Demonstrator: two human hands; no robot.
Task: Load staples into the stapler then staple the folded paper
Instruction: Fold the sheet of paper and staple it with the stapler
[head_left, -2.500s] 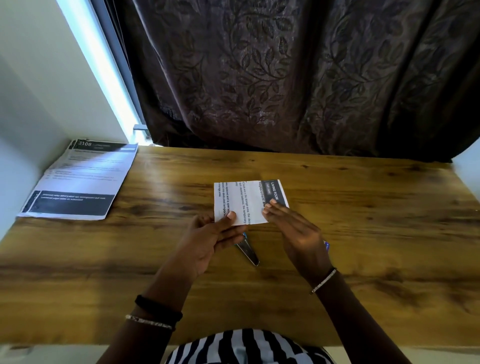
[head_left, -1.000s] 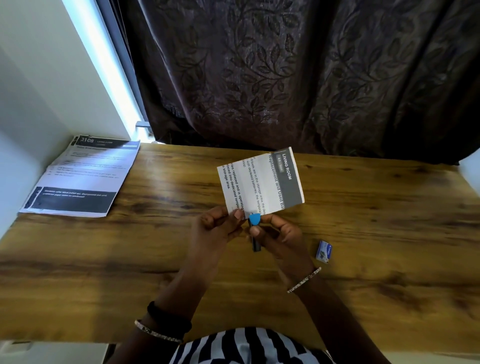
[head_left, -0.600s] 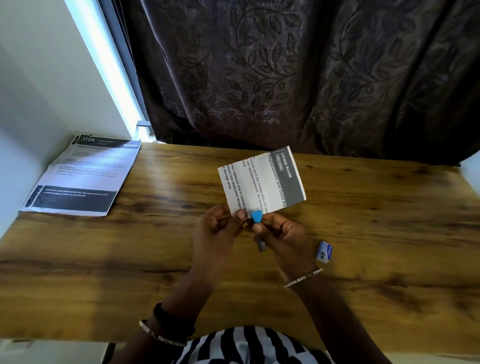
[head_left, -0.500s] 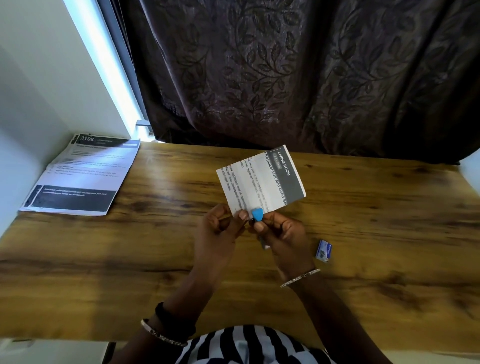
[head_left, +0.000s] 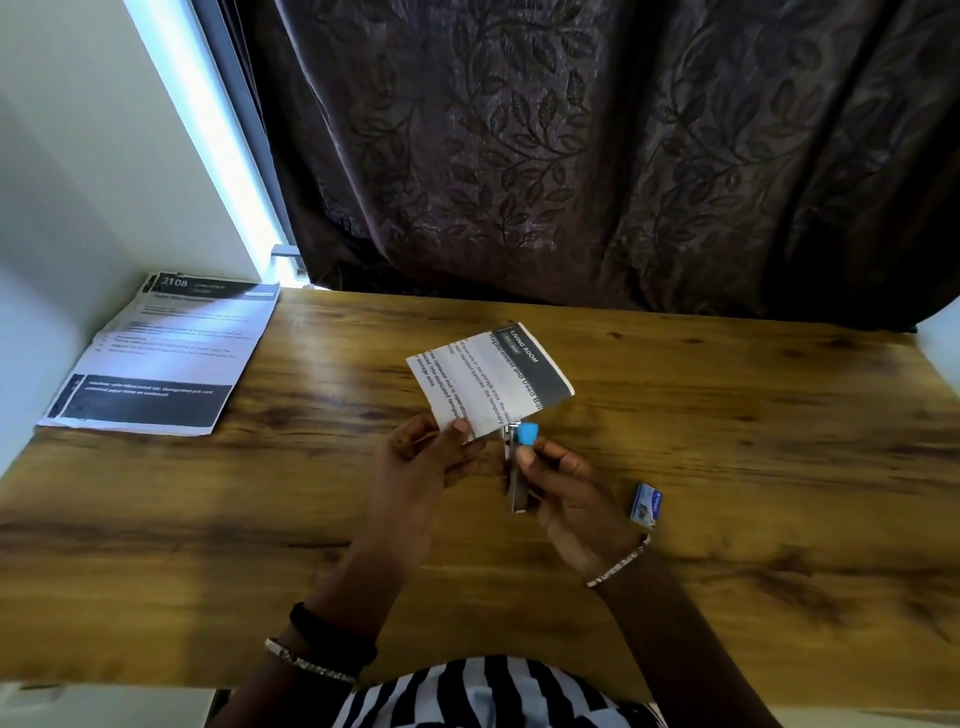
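The folded paper (head_left: 491, 376), white with a dark band and printed text, is held up above the wooden table (head_left: 311, 493). My left hand (head_left: 421, 462) pinches its lower left edge between thumb and fingers. My right hand (head_left: 558, 486) grips a small metal stapler (head_left: 514, 467) with a blue tip, its mouth at the paper's lower edge, just right of my left thumb. A small blue staple box (head_left: 645, 505) lies on the table to the right of my right hand.
A stack of printed sheets (head_left: 166, 353) lies at the table's far left corner by the white wall. A dark patterned curtain (head_left: 571, 156) hangs behind the table's far edge. The near table edge runs just above my striped top.
The paper was lifted off the table and the stapler picked up by my right hand. Since half a second ago the paper has tilted lower and the stapler sits further right along its edge.
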